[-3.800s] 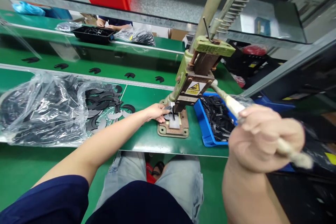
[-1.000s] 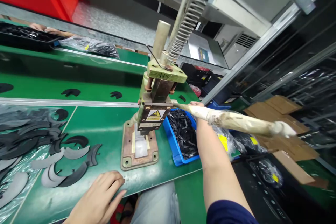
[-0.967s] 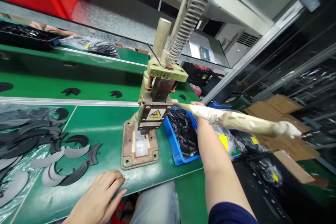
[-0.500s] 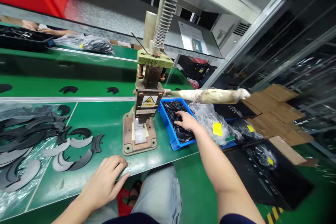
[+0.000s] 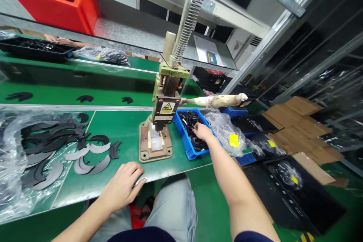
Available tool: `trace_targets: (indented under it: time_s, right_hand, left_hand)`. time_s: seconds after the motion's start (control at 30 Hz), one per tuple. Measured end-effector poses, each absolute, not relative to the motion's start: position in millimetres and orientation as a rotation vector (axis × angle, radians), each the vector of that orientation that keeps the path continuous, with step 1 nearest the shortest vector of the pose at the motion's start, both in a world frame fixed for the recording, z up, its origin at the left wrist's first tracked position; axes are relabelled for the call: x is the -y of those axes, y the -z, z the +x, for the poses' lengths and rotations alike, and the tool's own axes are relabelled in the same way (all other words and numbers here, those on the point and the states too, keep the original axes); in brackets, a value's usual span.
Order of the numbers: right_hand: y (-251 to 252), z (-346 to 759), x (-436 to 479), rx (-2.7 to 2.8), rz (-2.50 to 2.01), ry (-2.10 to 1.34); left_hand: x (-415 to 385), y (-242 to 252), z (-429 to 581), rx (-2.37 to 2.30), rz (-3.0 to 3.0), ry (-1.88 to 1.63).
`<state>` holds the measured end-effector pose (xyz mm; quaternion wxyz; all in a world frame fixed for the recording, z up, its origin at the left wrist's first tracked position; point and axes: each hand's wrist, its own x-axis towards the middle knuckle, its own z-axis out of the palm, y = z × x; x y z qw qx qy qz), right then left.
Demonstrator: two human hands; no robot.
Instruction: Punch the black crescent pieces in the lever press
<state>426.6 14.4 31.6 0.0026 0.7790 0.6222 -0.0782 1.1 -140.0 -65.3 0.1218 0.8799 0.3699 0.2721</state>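
Note:
My right hand (image 5: 202, 131) reaches into a blue tray (image 5: 190, 152) full of small black parts (image 5: 188, 119); its fingers are pinched at the parts, and what they hold is too small to make out. My left hand (image 5: 124, 183) rests on the front edge of the green table (image 5: 113, 128), fingers apart and nothing in it. Between the hands stands a hand press (image 5: 166, 102) with a light plate (image 5: 156, 142) on its base. Curved black and grey pieces (image 5: 99, 164) lie left of the press.
The press's wrapped handle (image 5: 224, 101) sticks out to the right above the tray. A plastic bag (image 5: 227, 128) lies beyond the tray. A conveyor (image 5: 56, 89) carries dark curved pieces. A red bin (image 5: 62, 5) sits on the shelf; another person's hands (image 5: 61, 40) show behind.
The fingers of my right hand have closed together among the black parts. My left hand stays at the table edge. The view has shifted, showing more of the red bin.

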Motion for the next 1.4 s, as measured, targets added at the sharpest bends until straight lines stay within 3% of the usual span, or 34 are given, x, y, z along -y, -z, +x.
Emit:
trace_targets:
  time_s: [0.33, 0.57, 0.73, 0.87, 1.07, 1.4]
  right_hand:
    - [-73, 419, 36, -2.234, 2.886, 0.326]
    - [-41, 321, 111, -2.641, 2.74, 1.295]
    - [-9, 256, 139, -2.534, 2.53, 1.964]
    - [5, 233, 144, -2.427, 2.402, 2.263]
    - [20, 220, 151, -2.322, 2.434, 2.429]
    - [25, 217, 152, -2.213, 2.467, 2.5]
  left_hand:
    - [140, 65, -1, -1.063, 2.529, -0.81]
    - [136, 35, 6, -1.087, 2.083, -1.038]
    - [133, 6, 22, -0.902, 1.95, -1.189]
    - [134, 5, 25, -0.887, 1.831, -1.166]
    - [142, 19, 26, -0.961, 1.321, -1.015]
    - [148, 24, 24, -0.956, 1.273, -0.971]
